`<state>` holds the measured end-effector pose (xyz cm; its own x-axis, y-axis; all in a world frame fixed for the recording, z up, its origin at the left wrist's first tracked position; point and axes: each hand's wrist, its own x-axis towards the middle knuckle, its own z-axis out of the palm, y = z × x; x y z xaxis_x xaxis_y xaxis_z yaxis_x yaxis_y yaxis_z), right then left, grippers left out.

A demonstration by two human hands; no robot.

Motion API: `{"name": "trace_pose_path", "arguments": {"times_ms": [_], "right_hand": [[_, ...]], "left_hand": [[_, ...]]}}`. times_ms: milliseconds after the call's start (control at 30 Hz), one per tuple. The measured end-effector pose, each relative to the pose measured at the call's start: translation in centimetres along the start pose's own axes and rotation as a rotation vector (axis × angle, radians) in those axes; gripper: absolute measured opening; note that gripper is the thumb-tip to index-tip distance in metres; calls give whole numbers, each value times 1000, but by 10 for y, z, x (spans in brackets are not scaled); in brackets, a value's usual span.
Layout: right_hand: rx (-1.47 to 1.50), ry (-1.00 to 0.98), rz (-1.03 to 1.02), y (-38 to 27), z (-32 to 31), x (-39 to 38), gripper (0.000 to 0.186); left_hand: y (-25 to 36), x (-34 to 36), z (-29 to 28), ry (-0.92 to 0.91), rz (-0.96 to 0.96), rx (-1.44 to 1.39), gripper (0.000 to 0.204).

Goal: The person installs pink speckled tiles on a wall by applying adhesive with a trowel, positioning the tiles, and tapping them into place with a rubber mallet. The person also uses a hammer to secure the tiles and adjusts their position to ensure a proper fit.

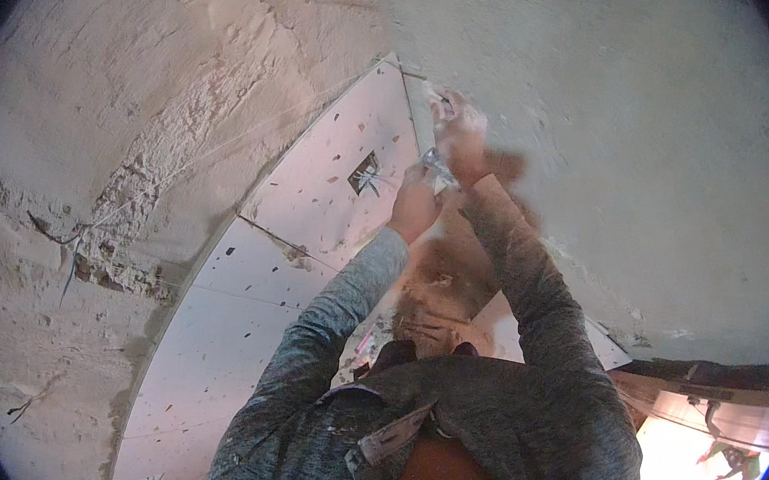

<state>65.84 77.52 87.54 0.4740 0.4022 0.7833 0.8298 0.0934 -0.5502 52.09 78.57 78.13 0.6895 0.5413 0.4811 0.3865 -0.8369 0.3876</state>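
My left hand (414, 208) is raised near the right edge of a white speckled tile (321, 177), its fingers closed at a small shiny, silvery thing (433, 159) that I cannot make out. Slightly higher and to the right, my right hand (459, 137) is by the grey-green plastered wall (590, 159). White dust covers its curled fingers; whatever they hold is hidden. A square cut-out (366, 173) in the tile has loose wire ends sticking out of it.
Further white speckled tiles (205, 343) run down below the upper one. Rough beige plaster (58, 140) on the left has a chipped channel and thin wires (74, 250) hanging out. Brown bare patches (447, 270) lie beneath my arms. A bright opening (689, 459) is at lower right.
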Motion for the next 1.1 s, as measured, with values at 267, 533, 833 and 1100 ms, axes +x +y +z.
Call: {"name": "trace_pose_path", "arguments": {"times_ms": [267, 533, 833, 1100], "right_hand": [[21, -100, 146, 1, 38, 10, 25], [65, -94, 180, -1, 47, 18, 28], [-40, 19, 32, 9, 61, 13, 17], [100, 5, 116, 1, 66, 22, 24]], "left_hand": [[-33, 51, 10, -317, -43, 274, 32], [-48, 70, 22, 14, -175, 91, 24], [-34, 86, 0, -150, -240, 186, 45], [-75, 90, 26, -113, -11, 556, 39]]}}
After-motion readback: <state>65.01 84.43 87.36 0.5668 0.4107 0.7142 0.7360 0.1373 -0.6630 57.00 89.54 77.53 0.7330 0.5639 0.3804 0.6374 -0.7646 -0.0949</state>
